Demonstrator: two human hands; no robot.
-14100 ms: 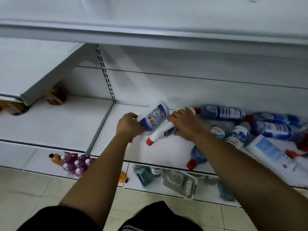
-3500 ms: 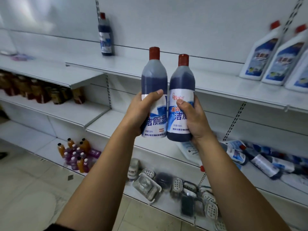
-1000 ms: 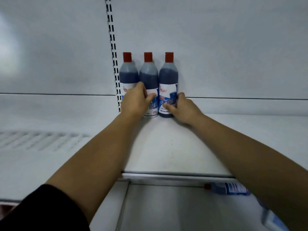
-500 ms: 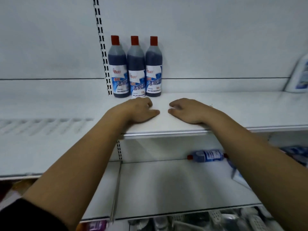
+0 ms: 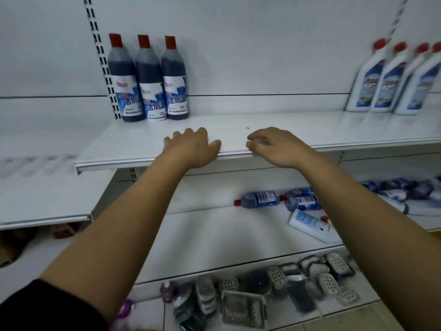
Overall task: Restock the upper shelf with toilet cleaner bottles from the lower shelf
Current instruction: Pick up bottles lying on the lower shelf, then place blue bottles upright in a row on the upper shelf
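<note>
Where the two forearms rise from the bottom of the view, a dark sleeve (image 5: pixel 47 304) is seen on the left one, and soap dishes (image 5: pixel 334 271) are piled on the bottom ledge beyond them. On the lower shelf (image 5: pixel 214 235) above, several toilet cleaner bottles are left lying on their sides at the right. The nearest blue bottle (image 5: pixel 260 199) is laid with its long axis running left to right and its red cap pointed left, and a white bottle (image 5: pixel 310 225) is laid flat in front of it. Further up, the left hand (image 5: pixel 193 146) is rested palm down on the front edge of the upper shelf (image 5: pixel 310 130), its fingers loosely bent and nothing held. The right hand (image 5: pixel 274 145) is placed just beside it at the same edge, fingers loosely curled, with nothing gripped. At the back of the upper shelf, against the slotted upright (image 5: pixel 105 68), three dark blue bottles (image 5: pixel 148 80) are stood in a touching row, long axes vertical, red caps pointed up and labels turned forward. Far to the right, white bottles (image 5: pixel 391 80) with red caps are stood upright.
</note>
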